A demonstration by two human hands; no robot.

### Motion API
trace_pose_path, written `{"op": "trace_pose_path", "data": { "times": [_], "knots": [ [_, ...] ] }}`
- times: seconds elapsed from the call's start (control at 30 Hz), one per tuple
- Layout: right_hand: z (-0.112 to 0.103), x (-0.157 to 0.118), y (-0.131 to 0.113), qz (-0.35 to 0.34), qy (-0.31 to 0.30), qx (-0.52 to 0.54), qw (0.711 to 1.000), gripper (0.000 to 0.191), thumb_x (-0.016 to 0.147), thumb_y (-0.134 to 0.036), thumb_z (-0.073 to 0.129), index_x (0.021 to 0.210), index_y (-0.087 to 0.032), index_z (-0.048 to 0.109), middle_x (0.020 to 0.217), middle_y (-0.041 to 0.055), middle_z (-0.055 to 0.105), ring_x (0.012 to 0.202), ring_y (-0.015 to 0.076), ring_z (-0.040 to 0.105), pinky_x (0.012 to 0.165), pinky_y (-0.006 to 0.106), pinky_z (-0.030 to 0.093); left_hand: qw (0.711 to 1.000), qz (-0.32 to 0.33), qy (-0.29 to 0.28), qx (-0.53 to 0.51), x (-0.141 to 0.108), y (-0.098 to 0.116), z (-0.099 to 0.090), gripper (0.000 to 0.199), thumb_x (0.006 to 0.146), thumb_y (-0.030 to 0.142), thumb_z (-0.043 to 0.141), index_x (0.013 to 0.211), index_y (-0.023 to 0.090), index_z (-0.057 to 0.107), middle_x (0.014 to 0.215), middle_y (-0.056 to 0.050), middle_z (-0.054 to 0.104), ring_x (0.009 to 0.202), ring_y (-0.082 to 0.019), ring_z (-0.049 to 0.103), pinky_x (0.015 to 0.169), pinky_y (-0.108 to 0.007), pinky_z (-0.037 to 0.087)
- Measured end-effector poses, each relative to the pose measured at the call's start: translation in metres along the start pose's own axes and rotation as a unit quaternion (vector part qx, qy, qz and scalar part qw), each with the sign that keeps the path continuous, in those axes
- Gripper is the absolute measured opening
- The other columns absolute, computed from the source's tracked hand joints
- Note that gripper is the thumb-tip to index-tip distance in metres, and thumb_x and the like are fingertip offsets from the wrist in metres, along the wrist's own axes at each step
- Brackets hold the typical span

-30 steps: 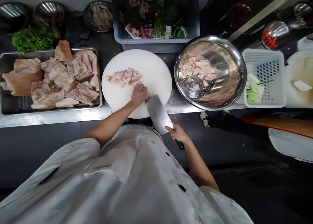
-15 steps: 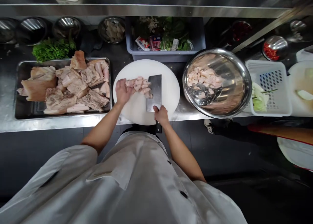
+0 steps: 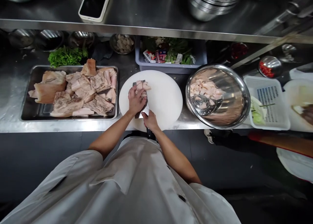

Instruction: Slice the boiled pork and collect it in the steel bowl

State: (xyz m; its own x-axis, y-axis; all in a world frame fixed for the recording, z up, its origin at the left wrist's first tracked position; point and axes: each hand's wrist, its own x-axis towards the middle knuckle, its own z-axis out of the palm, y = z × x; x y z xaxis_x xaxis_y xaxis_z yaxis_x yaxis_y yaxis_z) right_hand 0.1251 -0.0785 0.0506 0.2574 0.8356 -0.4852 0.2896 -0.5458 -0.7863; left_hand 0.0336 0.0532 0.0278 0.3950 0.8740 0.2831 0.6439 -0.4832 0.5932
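Note:
My right hand (image 3: 150, 120) is closed round the handle of a cleaver (image 3: 144, 111), whose broad blade lies tilted over the left half of a round white cutting board (image 3: 166, 95). Cut pork pieces (image 3: 143, 85) are gathered on the blade. Over them curls my left hand (image 3: 136, 101), fingers slightly apart, pressing the pieces against the steel; its palm hides part of the blade. To the right, a large steel bowl (image 3: 236, 98) contains more cut pieces (image 3: 205, 88). A metal tray (image 3: 73, 118) on the left holds large slabs of cooked pork (image 3: 79, 87).
Behind the board stands a grey-blue bin (image 3: 168, 68) with greens and wrappers. Leafy greens (image 3: 68, 56) and small bowls line the back, below a steel shelf (image 3: 146, 31) bearing a phone (image 3: 95, 5). A white perforated basket (image 3: 281, 116) is right of the bowl. Another person's shoe (image 3: 208, 136) shows below.
The cleaver has swung left beneath the pork pieces, and my left hand has moved right onto them. The pieces now rest on the blade. The camera view has tilted upward.

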Motion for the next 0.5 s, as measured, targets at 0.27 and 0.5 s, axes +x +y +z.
{"op": "trace_pose_path", "data": {
  "times": [0.27, 0.5],
  "knots": [
    [-0.121, -0.048, 0.025, 0.043, 0.144, 0.112, 0.982, 0.02, 0.099, -0.045, 0.054, 0.094, -0.027, 0.046, 0.053, -0.0059, 0.051, 0.039, 0.0178, 0.053, 0.041, 0.029, 0.043, 0.983, 0.173, -0.049, -0.034, 0.032, 0.151, 0.066, 0.065, 0.088, 0.051, 0.074, 0.146, 0.028, 0.056, 0.169, -0.014, 0.025, 0.154, -0.047, 0.021, 0.123, -0.068, 0.025],
    [-0.198, -0.135, 0.073, 0.091, 0.19, 0.274, 0.938, 0.035, 0.087, -0.057, 0.058, 0.089, -0.028, 0.038, 0.048, -0.0119, 0.044, 0.032, 0.0134, 0.045, 0.032, 0.024, 0.034, 0.958, 0.213, -0.18, -0.064, 0.13, 0.271, 0.204, 0.048, 0.095, 0.045, 0.068, 0.137, 0.024, 0.062, 0.152, -0.017, 0.05, 0.142, -0.043, 0.043, 0.117, -0.064, 0.035]
  ]
}}
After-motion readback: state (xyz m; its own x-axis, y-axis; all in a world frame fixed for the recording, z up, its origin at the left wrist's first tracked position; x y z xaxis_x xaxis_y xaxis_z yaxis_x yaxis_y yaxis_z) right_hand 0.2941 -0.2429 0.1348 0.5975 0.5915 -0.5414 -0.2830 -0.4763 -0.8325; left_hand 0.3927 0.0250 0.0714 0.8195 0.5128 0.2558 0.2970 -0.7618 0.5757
